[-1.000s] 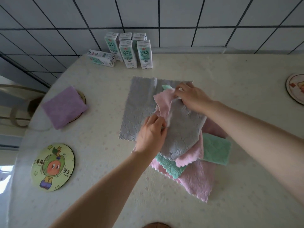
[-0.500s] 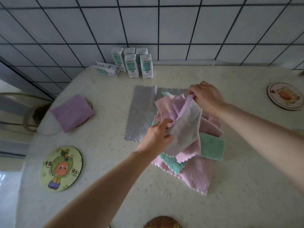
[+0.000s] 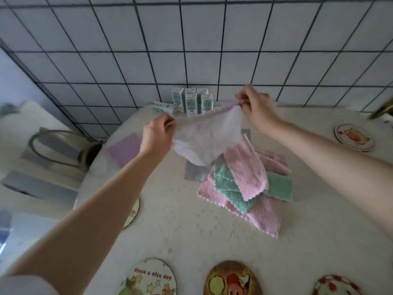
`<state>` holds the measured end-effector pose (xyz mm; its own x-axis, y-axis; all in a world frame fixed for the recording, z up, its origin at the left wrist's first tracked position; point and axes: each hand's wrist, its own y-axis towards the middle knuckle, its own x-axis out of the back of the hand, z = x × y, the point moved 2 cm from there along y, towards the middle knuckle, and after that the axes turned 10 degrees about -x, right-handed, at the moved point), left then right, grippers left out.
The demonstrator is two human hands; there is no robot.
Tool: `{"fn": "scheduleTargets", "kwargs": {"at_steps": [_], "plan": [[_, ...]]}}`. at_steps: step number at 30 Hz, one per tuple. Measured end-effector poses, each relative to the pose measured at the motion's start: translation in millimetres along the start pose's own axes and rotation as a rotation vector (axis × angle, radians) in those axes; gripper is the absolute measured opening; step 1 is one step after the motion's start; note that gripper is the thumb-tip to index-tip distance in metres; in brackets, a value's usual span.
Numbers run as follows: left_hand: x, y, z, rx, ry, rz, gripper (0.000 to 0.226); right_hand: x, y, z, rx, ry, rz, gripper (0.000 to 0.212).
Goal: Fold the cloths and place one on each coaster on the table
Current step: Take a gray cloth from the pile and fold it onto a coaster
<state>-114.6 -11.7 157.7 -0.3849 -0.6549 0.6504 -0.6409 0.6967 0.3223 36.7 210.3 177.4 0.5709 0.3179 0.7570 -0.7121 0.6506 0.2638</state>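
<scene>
**Q:** What is entered for the near edge of the table (image 3: 191,241)?

**A:** Three coasters are entered. They are a lettered coaster (image 3: 148,277), an orange-brown coaster (image 3: 232,278) and a red-patterned coaster (image 3: 336,286), all cut off by the lower edge. A fourth coaster (image 3: 133,211) is mostly covered by the left forearm.

**Q:** What is entered for mid-table?

**A:** A pile of cloths (image 3: 244,188) is listed, loose and overlapped. Two green pieces and one grey corner are counted. The number of pink ones cannot be settled, as layers are hidden.

**Q:** And the cloth being handled?

**A:** One pale cloth (image 3: 206,139) with a lilac edge is held raised above the far part of the pile.
- **Top edge:** it is stretched between the hands.
- **Left hand (image 3: 157,135):** one corner is pinched between the thumb and curled fingers.
- **Right hand (image 3: 257,109):** the other corner is pinched likewise. This hand is held higher and is blurred.
- **Remainder:** it is hung slack below the fingers.

**Q:** What is entered farther back?

**A:**
- **Folded lilac cloth (image 3: 125,149):** one, at the left rim, partly covered by the left wrist. What lies under it cannot be made out.
- **Fifth coaster (image 3: 354,137):** laid at the far right.
- **Milk cartons (image 3: 191,101):** six are counted, five upright and one on its side, set against the tiled wall (image 3: 191,50).
</scene>
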Motion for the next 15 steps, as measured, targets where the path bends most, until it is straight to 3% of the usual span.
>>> {"fn": "scheduleTargets", "kwargs": {"at_steps": [8, 11, 13, 15], "plan": [[86, -48, 23, -0.224, 0.204, -0.157, 0.012, -34, -44, 58, 0.111, 0.090, 0.053, 0.007], [96, -95, 51, -0.284, 0.249, -0.095, 0.019, -58, -87, 57, 0.093, 0.032, 0.114, 0.012], [94, -131, 72, -0.245, 0.245, -0.007, 0.031, -69, -122, 54, 0.101, -0.069, 0.107, 0.012], [87, -173, 93, -0.193, 0.215, 0.087, 0.036, -89, -163, 48, 0.051, -0.011, 0.156, 0.011]]}}
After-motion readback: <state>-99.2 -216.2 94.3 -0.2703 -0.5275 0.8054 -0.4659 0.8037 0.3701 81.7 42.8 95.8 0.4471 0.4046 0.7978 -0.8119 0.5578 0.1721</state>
